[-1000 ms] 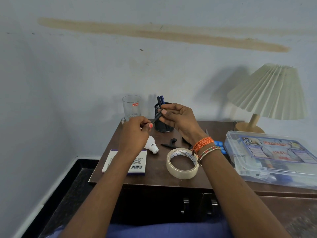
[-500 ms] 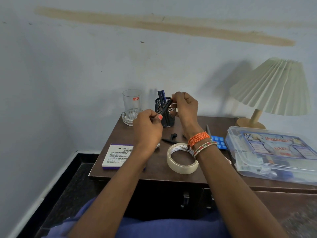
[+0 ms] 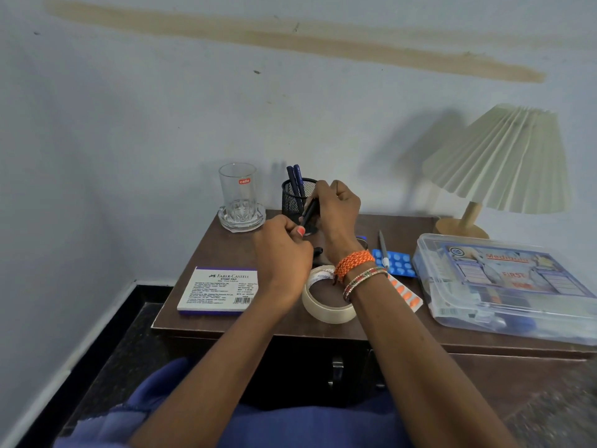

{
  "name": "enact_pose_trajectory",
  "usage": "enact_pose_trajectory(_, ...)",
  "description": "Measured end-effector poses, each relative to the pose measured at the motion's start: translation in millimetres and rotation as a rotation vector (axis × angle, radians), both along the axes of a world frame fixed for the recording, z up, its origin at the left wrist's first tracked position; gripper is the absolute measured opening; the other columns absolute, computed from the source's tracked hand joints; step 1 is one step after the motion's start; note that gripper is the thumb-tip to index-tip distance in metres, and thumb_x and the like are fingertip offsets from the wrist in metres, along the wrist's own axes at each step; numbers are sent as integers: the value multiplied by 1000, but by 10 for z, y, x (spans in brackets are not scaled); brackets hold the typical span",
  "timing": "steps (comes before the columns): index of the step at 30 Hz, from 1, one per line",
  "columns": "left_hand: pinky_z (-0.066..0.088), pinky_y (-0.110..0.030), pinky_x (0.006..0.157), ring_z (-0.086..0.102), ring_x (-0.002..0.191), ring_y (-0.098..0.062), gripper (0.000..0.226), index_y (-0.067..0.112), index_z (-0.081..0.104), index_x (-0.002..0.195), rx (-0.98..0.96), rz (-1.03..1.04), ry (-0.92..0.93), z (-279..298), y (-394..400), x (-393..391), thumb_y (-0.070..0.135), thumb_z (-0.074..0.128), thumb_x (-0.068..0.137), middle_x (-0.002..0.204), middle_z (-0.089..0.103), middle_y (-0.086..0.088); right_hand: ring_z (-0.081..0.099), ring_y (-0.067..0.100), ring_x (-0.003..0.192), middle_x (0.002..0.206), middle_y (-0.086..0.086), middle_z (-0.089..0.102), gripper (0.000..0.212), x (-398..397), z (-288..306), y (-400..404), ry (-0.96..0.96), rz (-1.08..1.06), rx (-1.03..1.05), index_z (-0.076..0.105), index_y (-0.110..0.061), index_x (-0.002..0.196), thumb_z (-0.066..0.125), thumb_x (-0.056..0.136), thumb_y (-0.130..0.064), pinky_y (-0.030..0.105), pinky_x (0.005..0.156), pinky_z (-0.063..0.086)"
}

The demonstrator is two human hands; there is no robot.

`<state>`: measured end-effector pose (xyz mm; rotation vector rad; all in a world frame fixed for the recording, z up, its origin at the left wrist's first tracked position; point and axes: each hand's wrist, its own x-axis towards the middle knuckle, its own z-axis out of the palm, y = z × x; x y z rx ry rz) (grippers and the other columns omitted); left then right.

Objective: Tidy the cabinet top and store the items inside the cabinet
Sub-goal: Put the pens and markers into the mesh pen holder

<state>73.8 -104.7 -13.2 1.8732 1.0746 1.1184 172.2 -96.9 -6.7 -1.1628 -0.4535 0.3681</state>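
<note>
A black pen [image 3: 309, 211] is held tilted just in front of the black mesh pen holder [image 3: 294, 196], which has two blue pens standing in it. My right hand [image 3: 337, 210] grips the pen's upper part. My left hand [image 3: 284, 255] pinches its lower end with curled fingers. Both hands hover over the back of the brown cabinet top [image 3: 223, 245]. On that top lie a white stamp pad box [image 3: 219, 291], a tape roll [image 3: 326, 303], a blue blister pack [image 3: 396, 262], an orange blister pack [image 3: 407, 296] and a loose pen [image 3: 383, 248].
A drinking glass [image 3: 238, 191] stands in a glass ashtray at the back left. A clear first aid box [image 3: 504, 287] fills the right side, with a pleated lamp [image 3: 497, 163] behind it. Cabinet door handles [image 3: 336, 370] show below the front edge. A wall stands close on the left.
Both hands moved forward and down with the black pen, from above the middle of the top to right in front of the pen holder. The light bulb is now hidden behind my left hand.
</note>
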Motion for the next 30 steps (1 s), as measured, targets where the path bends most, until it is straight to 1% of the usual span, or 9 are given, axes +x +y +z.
enact_pose_trajectory(3,35,-25,62,51,67,-19,15,13,57,72,-48,16,-25,-21,-63,33,6,55,85,70,57,-1,44,21,38,43,12,45,40,-18,-1,1,13,0,60,30,-15,51,54,80,1,32,49,41)
enact_pose_trajectory(8,31,-15,43,47,58,-12,20,12,50,67,-233,-34,-91,-76,-160,105,-1,49,83,63,52,0,41,19,34,46,14,45,35,-113,13,-18,-171,40,-6,33,-12,58,55,82,0,24,41,38)
enact_pose_trajectory(11,29,-21,53,51,71,-17,16,7,61,83,-104,-55,-93,-77,-83,131,2,47,89,77,60,-2,55,24,47,59,17,61,24,-5,79,-56,-258,46,-91,44,-12,64,59,82,-5,32,49,48)
enact_pose_trajectory(14,40,-28,65,57,79,-22,15,6,65,93,0,-80,-76,-118,114,145,7,49,92,87,67,-8,70,27,73,84,19,72,4,176,120,-148,-198,168,-145,59,-11,89,63,87,-12,33,63,57)
enact_pose_trajectory(16,47,-34,72,61,82,-25,12,8,66,92,27,-49,-77,-155,194,147,8,54,90,87,68,-8,70,25,78,94,20,71,12,232,108,-189,-148,266,-182,61,-9,100,64,90,-14,26,62,58)
enact_pose_trajectory(19,46,-32,69,60,77,-21,3,8,65,85,74,-36,-75,-153,249,154,6,62,85,81,66,-6,68,22,73,92,19,69,15,216,68,-177,-120,285,-234,65,-3,102,67,88,-10,25,62,60)
enact_pose_trajectory(22,49,-37,69,60,76,-20,2,8,66,83,148,-51,-29,-135,333,167,9,65,83,81,67,-6,67,18,70,89,15,65,19,229,41,-126,-78,162,-213,62,-2,104,67,85,-2,26,63,60)
enact_pose_trajectory(25,50,-38,69,62,81,-22,8,16,66,88,202,-39,125,-120,431,124,20,59,89,85,70,-2,68,12,58,85,12,65,28,339,86,-123,-61,-137,-108,49,-10,105,67,85,-2,24,61,60)
enact_pose_trajectory(30,49,-36,72,61,81,-25,18,17,66,87,194,71,134,-77,582,10,19,50,94,84,70,-4,70,21,60,71,5,65,26,639,251,-128,-239,-505,107,41,-13,99,63,88,-4,27,61,57)
